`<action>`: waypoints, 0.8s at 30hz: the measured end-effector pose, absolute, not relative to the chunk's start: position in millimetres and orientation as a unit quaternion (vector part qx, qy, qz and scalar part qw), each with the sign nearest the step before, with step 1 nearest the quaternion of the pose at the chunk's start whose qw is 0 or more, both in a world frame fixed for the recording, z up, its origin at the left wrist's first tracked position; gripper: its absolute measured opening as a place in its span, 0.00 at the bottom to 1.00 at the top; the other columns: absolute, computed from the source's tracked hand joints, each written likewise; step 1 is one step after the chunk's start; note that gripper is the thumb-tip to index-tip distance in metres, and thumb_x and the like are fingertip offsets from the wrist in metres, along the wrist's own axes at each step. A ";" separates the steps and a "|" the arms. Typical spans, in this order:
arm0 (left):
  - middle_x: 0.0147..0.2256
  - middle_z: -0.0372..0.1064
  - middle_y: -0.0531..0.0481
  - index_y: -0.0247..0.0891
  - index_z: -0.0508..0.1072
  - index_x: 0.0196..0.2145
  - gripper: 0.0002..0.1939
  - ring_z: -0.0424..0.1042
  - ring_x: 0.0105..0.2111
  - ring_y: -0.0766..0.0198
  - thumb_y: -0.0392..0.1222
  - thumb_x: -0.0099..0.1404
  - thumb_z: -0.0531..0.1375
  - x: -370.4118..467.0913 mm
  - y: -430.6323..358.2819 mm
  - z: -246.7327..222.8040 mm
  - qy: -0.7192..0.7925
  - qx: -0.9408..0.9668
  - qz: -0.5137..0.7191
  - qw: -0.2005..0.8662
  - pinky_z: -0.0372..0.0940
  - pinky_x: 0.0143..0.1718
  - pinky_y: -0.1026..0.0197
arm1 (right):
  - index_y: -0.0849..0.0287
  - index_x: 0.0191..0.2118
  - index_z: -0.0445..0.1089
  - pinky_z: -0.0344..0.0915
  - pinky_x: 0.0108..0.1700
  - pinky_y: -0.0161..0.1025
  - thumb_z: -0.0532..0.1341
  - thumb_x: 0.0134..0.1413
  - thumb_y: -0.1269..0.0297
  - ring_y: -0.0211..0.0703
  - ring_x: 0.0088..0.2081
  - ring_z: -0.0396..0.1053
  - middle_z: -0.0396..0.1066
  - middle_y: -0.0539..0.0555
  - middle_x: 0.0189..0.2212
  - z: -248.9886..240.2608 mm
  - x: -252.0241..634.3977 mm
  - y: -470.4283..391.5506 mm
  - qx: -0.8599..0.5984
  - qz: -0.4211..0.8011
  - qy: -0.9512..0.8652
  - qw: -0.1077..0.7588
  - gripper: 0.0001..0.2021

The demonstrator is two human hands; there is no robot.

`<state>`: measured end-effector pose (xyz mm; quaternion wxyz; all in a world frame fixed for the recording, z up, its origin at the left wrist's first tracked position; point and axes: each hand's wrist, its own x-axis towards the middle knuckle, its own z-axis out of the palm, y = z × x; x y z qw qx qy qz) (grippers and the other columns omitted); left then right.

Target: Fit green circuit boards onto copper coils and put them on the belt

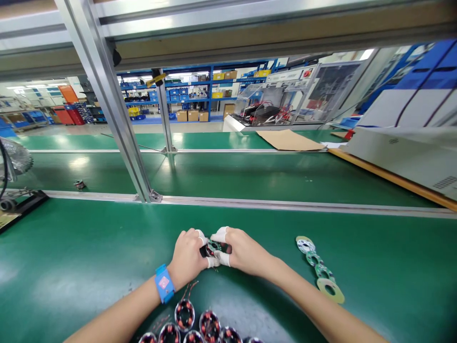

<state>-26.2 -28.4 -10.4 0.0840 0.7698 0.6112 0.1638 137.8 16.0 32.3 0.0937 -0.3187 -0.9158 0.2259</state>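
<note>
between left hand (187,255) and right hand (246,251); green ring (214,246), tilted face-up

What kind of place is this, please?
It looks like a factory assembly area, probably for electric motor parts: wound copper coils lie on the green work surface, a strip of ring-shaped circuit boards lies beside them, and blue shelving stands behind.
</note>
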 end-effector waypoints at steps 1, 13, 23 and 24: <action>0.30 0.69 0.48 0.38 0.71 0.26 0.18 0.65 0.34 0.58 0.58 0.57 0.59 -26.1 -28.4 -10.5 0.610 0.770 0.163 0.085 0.50 0.32 0.58 | 0.60 0.28 0.70 0.54 0.27 0.32 0.63 0.49 0.68 0.39 0.27 0.61 0.65 0.50 0.26 31.6 138.0 16.4 -0.318 0.226 -0.916 0.096 0.02; 0.30 0.69 0.47 0.37 0.71 0.26 0.18 0.65 0.34 0.57 0.56 0.55 0.61 -23.2 -28.1 -12.3 0.621 0.765 0.148 0.083 0.53 0.33 0.57 | 0.61 0.20 0.66 0.48 0.25 0.33 0.65 0.42 0.73 0.37 0.24 0.56 0.58 0.48 0.21 39.2 126.0 14.8 -0.374 0.197 -0.904 0.064 0.07; 0.40 0.68 0.45 0.35 0.71 0.41 0.20 0.65 0.42 0.56 0.42 0.50 0.66 -38.6 -36.7 12.5 0.553 0.778 0.249 0.164 0.63 0.44 0.56 | 0.63 0.52 0.66 0.63 0.36 0.37 0.63 0.45 0.66 0.46 0.36 0.66 0.68 0.57 0.37 6.5 154.6 20.5 -0.353 0.397 -0.830 0.173 0.25; 0.41 0.67 0.45 0.36 0.71 0.43 0.19 0.65 0.43 0.57 0.36 0.51 0.64 -40.4 -37.9 15.1 0.533 0.788 0.261 0.166 0.63 0.45 0.57 | 0.64 0.52 0.66 0.64 0.36 0.37 0.62 0.46 0.66 0.47 0.37 0.66 0.68 0.58 0.39 3.9 155.5 20.6 -0.342 0.426 -0.818 0.180 0.24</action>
